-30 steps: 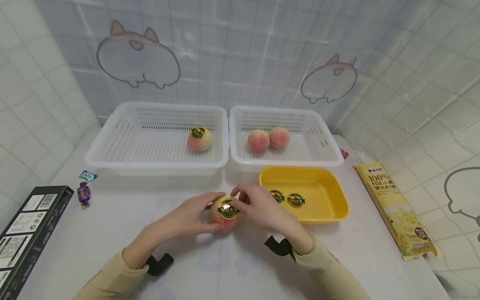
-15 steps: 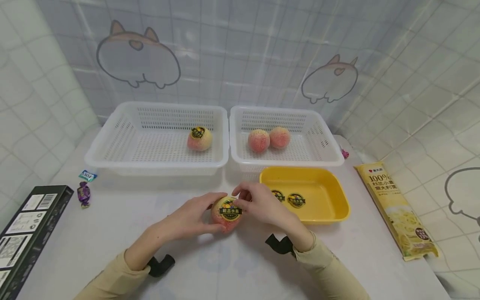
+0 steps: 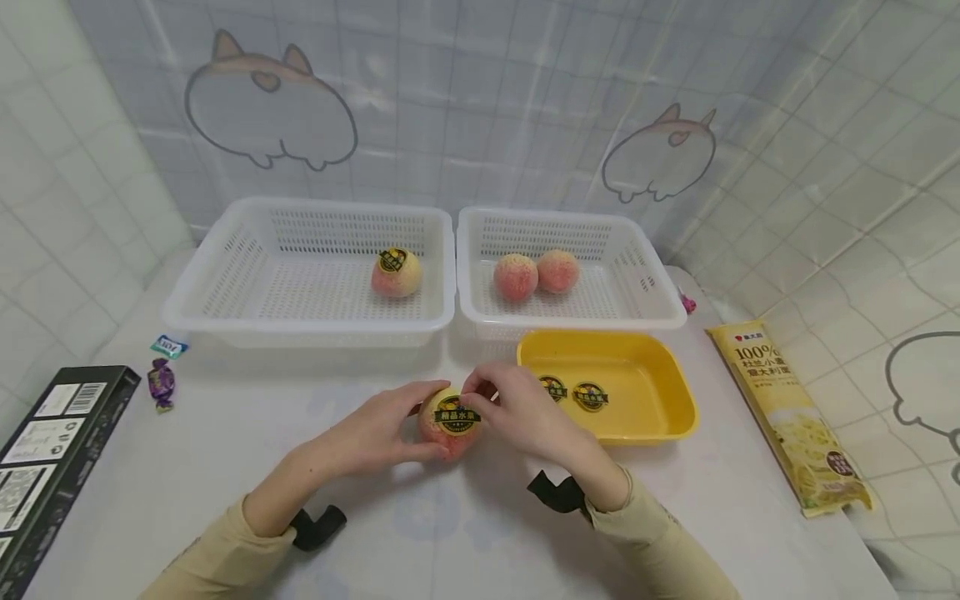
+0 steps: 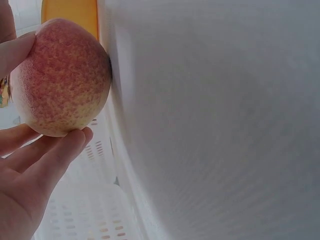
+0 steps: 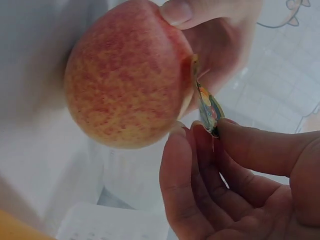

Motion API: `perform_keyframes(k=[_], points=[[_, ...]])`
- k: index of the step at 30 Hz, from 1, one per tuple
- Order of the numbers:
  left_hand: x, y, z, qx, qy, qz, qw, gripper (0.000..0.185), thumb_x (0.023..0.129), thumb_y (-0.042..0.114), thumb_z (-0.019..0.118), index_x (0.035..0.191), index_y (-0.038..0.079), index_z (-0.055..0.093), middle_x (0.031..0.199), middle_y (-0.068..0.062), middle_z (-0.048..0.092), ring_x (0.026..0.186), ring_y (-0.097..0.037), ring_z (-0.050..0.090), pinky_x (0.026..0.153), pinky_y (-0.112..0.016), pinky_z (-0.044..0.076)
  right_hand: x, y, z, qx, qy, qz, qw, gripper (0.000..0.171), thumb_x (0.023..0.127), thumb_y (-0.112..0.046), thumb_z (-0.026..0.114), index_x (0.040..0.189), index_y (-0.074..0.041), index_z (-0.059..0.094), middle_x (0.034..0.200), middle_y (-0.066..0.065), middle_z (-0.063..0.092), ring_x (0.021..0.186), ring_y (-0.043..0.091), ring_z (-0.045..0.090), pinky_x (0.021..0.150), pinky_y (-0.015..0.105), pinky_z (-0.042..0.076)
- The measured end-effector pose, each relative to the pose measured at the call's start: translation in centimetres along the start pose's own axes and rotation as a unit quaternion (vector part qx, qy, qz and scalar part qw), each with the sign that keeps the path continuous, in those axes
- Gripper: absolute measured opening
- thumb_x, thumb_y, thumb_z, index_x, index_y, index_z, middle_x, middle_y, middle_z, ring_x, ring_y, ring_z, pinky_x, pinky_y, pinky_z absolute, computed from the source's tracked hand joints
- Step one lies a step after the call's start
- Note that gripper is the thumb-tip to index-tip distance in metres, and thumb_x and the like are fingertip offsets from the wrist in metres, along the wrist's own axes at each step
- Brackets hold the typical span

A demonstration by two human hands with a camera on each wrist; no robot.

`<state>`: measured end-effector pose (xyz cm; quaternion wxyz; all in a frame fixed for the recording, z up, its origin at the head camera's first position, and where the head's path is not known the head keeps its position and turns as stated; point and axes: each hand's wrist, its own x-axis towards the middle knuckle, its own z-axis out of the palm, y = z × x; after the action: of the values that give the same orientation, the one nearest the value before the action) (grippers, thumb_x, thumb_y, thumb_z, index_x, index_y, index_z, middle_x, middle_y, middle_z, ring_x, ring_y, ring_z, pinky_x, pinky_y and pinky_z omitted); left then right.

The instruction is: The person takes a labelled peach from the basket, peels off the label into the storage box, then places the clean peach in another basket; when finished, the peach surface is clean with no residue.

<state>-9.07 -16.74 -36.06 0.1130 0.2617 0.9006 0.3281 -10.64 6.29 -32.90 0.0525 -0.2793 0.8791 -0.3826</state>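
Observation:
My left hand (image 3: 378, 429) grips a peach (image 3: 453, 448) on the table, thumb on the near side and fingers on the far side. The left wrist view shows the peach's (image 4: 65, 75) red and yellow skin between thumb and fingers. A round black and gold sticker (image 3: 456, 417) lies against its upper face. My right hand (image 3: 525, 412) pinches the sticker's right edge between thumb and forefinger. From the right wrist, the sticker (image 5: 210, 111) stands partly away from the peach, its other edge against the skin.
Behind stand two white baskets, the left one (image 3: 225, 312) with a stickered peach (image 3: 397, 279), the right one (image 3: 630, 321) with two plain peaches (image 3: 516, 279). A yellow tray (image 3: 645, 400) holds two stickers (image 3: 590, 397). A pasta packet (image 3: 787, 417), candies (image 3: 161, 383) and black box (image 3: 60, 467) lie at the sides.
The hands keep nearly the same pose around the peach and sticker. Glare on the sticker has gone, so its print reads clearly, and the head view has shifted slightly.

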Motion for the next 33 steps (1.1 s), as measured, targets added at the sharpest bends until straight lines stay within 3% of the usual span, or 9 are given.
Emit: perform_keyframes(k=[7,14,21,26,33], points=[[0.0,0.0,-0.2,-0.003,-0.003,0.005,1.0,0.079,0.083,0.041,0.08,0.147,0.01,0.045,0.141,-0.003,0.057,0.125,-0.021,0.058,0.104,-0.045,0.048,-0.6,-0.8,-0.8,0.036,0.021,-0.021,0.999,0.005,0.096,-0.017,0.068,0.092,-0.014,0.068,0.084,-0.005,0.068,0.075,0.006,0.06,0.071,0.023,0.054],[0.2,0.1,-0.2,-0.008,0.0,0.008,0.9999,0.08,0.083,0.037,0.082,0.147,0.008,0.045,0.144,-0.007,0.055,0.127,-0.024,0.058,0.104,-0.042,0.049,-1.5,0.0,-4.6,0.089,0.023,0.035,0.995,0.006,0.093,-0.019,0.072,0.094,-0.014,0.072,0.086,-0.002,0.07,0.078,0.013,0.065,0.072,0.027,0.055],[0.3,0.5,0.0,-0.008,-0.011,-0.005,0.9999,0.081,0.083,0.038,0.081,0.148,0.007,0.043,0.145,-0.007,0.054,0.127,-0.025,0.057,0.105,-0.044,0.048,-2.2,3.5,-10.5,0.004,0.009,0.093,0.996,0.009,0.089,-0.018,0.077,0.096,-0.013,0.074,0.088,0.001,0.072,0.079,0.015,0.067,0.075,0.03,0.058],[0.3,0.5,0.0,-0.01,-0.012,-0.009,0.9998,0.081,0.084,0.038,0.081,0.149,0.007,0.043,0.146,-0.008,0.053,0.128,-0.026,0.057,0.105,-0.044,0.048,-2.4,6.4,-13.7,-0.057,-0.004,0.139,0.989,0.018,0.087,-0.018,0.079,0.102,-0.008,0.075,0.087,0.003,0.073,0.075,0.016,0.065,0.071,0.028,0.058],[0.1,0.4,-0.2,-0.015,-0.018,-0.012,0.9997,0.081,0.084,0.039,0.08,0.149,0.008,0.043,0.147,-0.008,0.052,0.13,-0.026,0.055,0.106,-0.044,0.047,-2.4,10.5,-15.3,-0.126,-0.096,0.183,0.97,0.01,0.087,-0.01,0.076,0.083,-0.004,0.07,0.072,0.005,0.067,0.061,0.017,0.06,0.059,0.026,0.054]])
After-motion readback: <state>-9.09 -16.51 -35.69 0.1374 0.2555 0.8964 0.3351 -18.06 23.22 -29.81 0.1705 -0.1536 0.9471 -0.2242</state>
